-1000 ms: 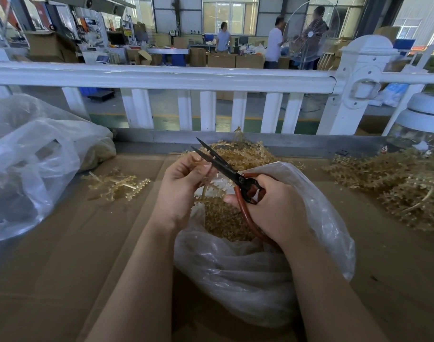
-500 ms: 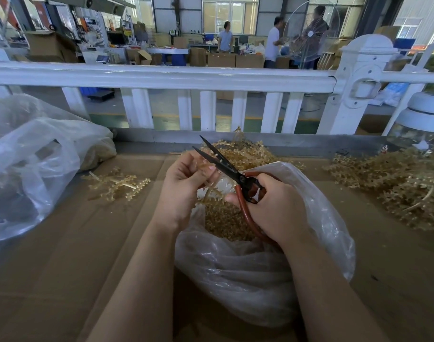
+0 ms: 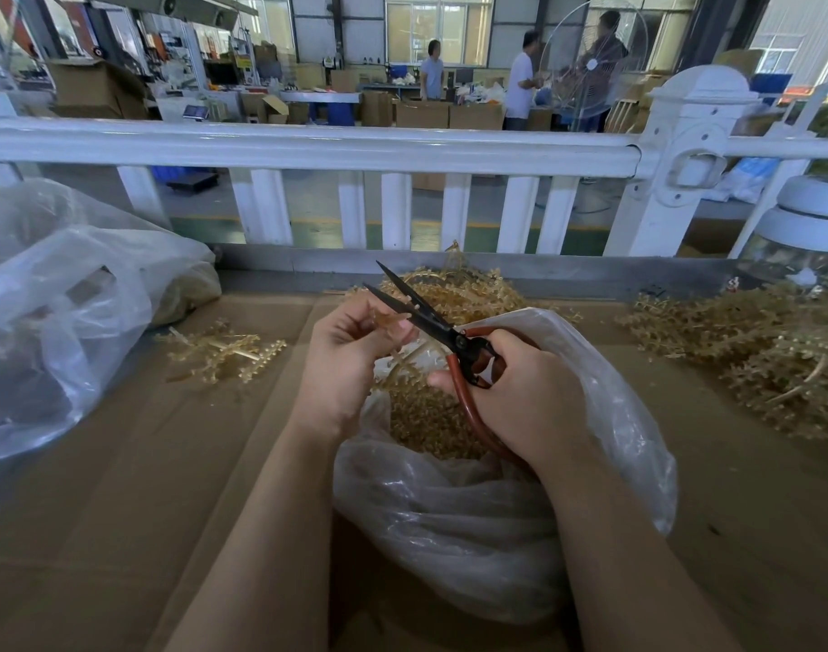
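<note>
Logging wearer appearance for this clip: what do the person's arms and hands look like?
The left hand and right hand are bare: no gloves, rings or watch visible. The left forearm and right forearm are uncovered, with no sleeve in view.

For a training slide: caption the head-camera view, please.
Right hand holds open red-handled scissors at a golden sprig pinched by the left hand, above a clear bag of cuttings.

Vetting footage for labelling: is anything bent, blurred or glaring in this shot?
Head view: the wide lens bows the white railing; the scissors and the sprig pinched by the left hand are sharp; far windows are blown out; the plastic bag shows sheen.
</note>
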{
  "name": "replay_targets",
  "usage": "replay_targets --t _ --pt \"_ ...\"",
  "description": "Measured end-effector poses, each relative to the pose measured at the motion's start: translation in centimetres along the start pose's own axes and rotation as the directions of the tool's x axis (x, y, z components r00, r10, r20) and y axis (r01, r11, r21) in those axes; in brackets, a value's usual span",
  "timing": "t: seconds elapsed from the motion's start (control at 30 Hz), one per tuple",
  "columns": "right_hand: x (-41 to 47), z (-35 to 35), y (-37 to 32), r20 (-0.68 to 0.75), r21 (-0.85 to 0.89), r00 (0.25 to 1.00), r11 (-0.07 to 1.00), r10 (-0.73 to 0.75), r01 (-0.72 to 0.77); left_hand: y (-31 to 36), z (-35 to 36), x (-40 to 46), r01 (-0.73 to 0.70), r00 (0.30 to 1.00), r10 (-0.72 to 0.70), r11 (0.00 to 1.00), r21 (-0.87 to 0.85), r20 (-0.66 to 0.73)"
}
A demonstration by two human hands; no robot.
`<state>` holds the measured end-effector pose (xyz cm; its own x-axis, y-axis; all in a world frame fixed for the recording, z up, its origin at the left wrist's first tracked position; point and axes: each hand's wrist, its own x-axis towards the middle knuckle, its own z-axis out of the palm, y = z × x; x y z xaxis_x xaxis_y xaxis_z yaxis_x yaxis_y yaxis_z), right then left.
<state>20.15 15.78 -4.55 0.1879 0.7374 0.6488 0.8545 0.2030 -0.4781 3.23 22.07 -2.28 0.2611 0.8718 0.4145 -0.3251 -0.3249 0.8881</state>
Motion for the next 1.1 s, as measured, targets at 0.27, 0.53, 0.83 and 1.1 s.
replay_targets --t 0.27,0.53,0.83,1.1 --pt "0.05 -0.12 -0.15 0.005 -0.016 1.000 1.000 -0.006 0.006 -0.03 -0.25 0.03 0.026 1.000 -0.026 1.000 -0.001 0.013" --pt "0.07 0.13 0.13 0.034 0.000 0.999 1.000 0.004 -0.004 -0.35 -0.30 0.09 0.045 0.999 -0.045 0.999 -0.025 0.008" --pt "0.10 0.06 -0.02 0.091 -0.018 0.995 0.999 0.031 -0.030 0.00 -0.12 0.00 0.057 0.997 -0.056 0.998 -0.011 0.049" --pt "0.23 0.08 -0.10 0.129 0.005 0.990 0.998 0.056 -0.057 0.39 0.14 -0.06 0.100 0.993 -0.101 0.995 0.011 0.060"
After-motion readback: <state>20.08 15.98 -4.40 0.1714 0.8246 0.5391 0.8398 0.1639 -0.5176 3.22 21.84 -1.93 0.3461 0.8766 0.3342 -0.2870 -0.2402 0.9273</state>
